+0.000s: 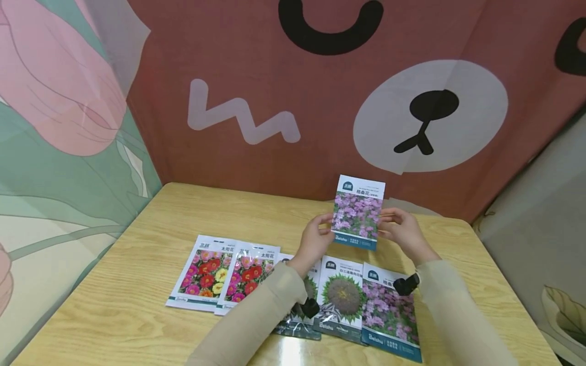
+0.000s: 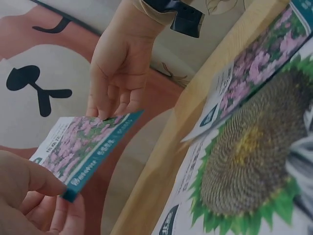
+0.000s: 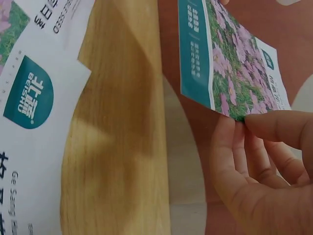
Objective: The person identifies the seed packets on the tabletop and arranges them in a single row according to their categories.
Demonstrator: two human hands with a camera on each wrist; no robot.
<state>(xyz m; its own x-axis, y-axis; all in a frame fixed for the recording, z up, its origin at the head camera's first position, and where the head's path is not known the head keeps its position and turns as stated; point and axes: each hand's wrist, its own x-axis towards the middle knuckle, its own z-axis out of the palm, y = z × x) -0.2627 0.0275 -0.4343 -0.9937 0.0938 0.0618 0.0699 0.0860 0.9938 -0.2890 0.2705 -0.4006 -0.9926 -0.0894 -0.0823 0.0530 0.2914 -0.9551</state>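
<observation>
A seed packet [image 1: 357, 213] with pink-purple flowers and a teal bottom band is held up above the table between both hands. My left hand [image 1: 316, 241] pinches its left edge; the left wrist view shows the thumb on the front and fingers [image 2: 61, 215] behind. On the opposite edge my right hand [image 1: 405, 231] pinches it, thumb in front, as the right wrist view shows. Below lie a matching purple-flower packet [image 1: 393, 317] and a sunflower packet [image 1: 341, 297]. Another sunflower packet [image 1: 297, 330] is partly hidden by the left forearm.
Two packets with red and yellow flowers [image 1: 201, 274] lie overlapping at the left of the row. The wooden table [image 1: 137, 264] meets a cloth backdrop [image 1: 229, 162] with a bear face behind. Dark wrist cameras [image 1: 310, 307] sit on both sleeves.
</observation>
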